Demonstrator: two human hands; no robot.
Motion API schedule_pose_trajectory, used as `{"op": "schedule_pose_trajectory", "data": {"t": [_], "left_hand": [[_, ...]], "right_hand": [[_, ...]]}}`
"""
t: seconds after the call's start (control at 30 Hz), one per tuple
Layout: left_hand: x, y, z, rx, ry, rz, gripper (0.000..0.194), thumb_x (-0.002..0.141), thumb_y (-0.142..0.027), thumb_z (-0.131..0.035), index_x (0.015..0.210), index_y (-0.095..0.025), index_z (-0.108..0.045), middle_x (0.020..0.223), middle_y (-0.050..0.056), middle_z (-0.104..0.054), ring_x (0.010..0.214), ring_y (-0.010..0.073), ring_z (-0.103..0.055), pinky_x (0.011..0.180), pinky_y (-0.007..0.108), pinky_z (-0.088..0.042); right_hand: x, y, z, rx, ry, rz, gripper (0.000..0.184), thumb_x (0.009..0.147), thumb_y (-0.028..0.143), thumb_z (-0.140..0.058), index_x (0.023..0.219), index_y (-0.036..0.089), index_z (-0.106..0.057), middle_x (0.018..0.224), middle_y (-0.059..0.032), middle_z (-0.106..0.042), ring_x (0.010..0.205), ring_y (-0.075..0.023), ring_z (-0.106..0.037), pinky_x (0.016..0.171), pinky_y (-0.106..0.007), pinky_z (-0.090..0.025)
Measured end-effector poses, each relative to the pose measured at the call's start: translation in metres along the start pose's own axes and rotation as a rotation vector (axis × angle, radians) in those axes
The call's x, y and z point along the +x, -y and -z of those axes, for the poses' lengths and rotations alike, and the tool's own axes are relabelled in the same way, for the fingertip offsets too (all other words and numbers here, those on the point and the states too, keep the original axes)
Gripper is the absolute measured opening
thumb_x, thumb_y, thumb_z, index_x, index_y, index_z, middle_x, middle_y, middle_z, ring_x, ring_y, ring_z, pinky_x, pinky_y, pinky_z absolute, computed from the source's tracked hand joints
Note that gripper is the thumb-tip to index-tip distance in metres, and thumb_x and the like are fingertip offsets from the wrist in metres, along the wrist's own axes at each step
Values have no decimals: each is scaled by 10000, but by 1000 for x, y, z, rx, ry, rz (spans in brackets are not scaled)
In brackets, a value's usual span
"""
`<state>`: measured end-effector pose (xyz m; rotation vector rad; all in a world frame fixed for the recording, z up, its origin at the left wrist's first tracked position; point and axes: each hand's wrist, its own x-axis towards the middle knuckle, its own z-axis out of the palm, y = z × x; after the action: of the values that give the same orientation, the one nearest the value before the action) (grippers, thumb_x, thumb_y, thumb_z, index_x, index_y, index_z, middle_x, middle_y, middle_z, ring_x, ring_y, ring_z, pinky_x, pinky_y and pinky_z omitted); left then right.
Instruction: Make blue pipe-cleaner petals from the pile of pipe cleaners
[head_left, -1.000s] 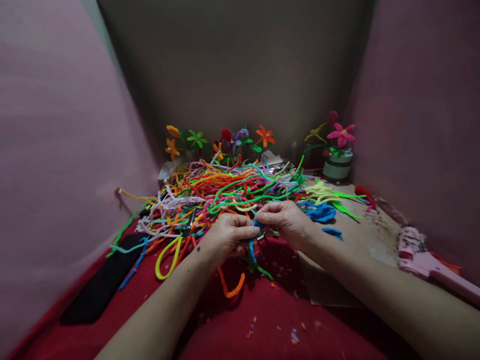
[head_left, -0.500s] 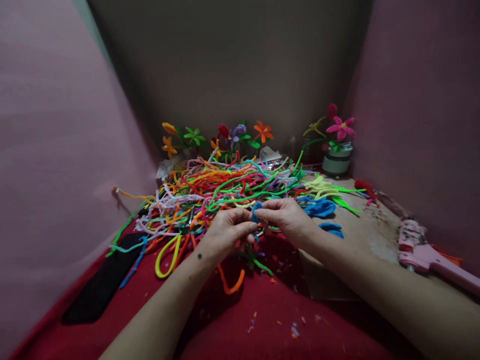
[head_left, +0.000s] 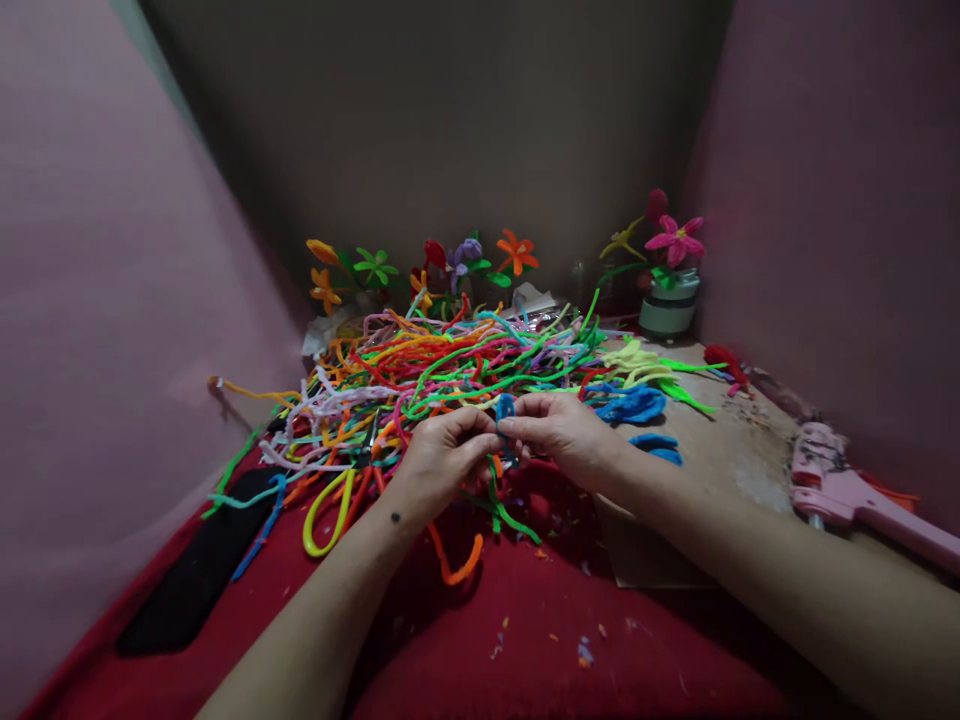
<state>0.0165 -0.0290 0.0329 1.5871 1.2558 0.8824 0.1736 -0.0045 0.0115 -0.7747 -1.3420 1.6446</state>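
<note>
A short blue pipe cleaner point(head_left: 505, 408), bent into a narrow loop, is pinched between my two hands in the middle of the view. My left hand point(head_left: 448, 450) grips its lower part between thumb and fingers. My right hand point(head_left: 566, 428) holds its upper part by thumb and forefinger. Behind them spreads a tangled heap of coloured pipe cleaners point(head_left: 450, 350). Right of my right hand lie blue looped pieces point(head_left: 634, 405), with further blue pieces point(head_left: 656, 446) close to my wrist. An orange pipe cleaner point(head_left: 459, 577) curls below my left hand.
Pipe-cleaner flowers point(head_left: 517, 252) stand along the back, some in a pale green pot point(head_left: 670, 305). A pink glue gun point(head_left: 847, 495) lies on cardboard point(head_left: 739, 450) at right. A black flat strip point(head_left: 199, 575) rests on the red cloth point(head_left: 540, 640) at left, near yellow-handled pliers point(head_left: 330, 515).
The blue loop between my fingers now stands more upright and shows a longer, narrower shape. Both hands stay pinched on it. The whole view has shifted slightly.
</note>
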Motion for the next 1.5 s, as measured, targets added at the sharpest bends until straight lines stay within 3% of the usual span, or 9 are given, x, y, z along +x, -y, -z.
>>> {"op": "schedule_pose_trajectory", "data": {"t": [0.2,0.47,0.73,1.07,1.27,1.5], "left_hand": [[-3,-8,3,52,22,-16,153,709,-299,-603,694,-150,-575,522,-48,-490,414,56,-440,398,162,-356],[-5,-14,9,68,124,32,144,711,-279,-607,669,-146,-571,458,-59,-444,396,53,-407,386,159,-317],[1,-7,17,-238,102,100,204,721,-320,-633,827,-147,-614,449,-63,-452,361,31,-359,354,147,-229],[6,6,14,-321,127,29,154,663,-237,-703,702,-140,-590,538,-48,-529,407,30,-444,405,150,-321],[4,3,15,-322,179,53,254,668,-231,-701,903,-159,-638,693,-15,-602,450,29,-473,423,152,-351],[4,4,14,-293,137,56,161,668,-247,-698,779,-142,-647,539,-31,-557,397,36,-442,398,160,-323]], "right_hand": [[-1,-1,0,-17,22,-22,199,641,281,-683,592,147,-543,488,39,-495,435,-68,-421,459,-224,-310],[-3,5,-2,-197,46,20,216,681,290,-635,552,160,-520,468,40,-489,424,-63,-400,449,-223,-279],[-5,9,-2,-284,62,-13,207,689,289,-632,553,161,-542,451,41,-476,415,-58,-373,441,-227,-253],[-8,10,-1,-306,114,-58,246,684,279,-639,498,137,-562,441,28,-505,423,-58,-384,454,-232,-263],[-6,8,0,-279,136,-95,173,670,255,-648,550,134,-618,442,28,-506,419,-61,-397,446,-231,-266],[-5,4,2,-182,174,-162,185,645,298,-683,573,132,-643,405,44,-463,373,-47,-332,401,-232,-208]]}}
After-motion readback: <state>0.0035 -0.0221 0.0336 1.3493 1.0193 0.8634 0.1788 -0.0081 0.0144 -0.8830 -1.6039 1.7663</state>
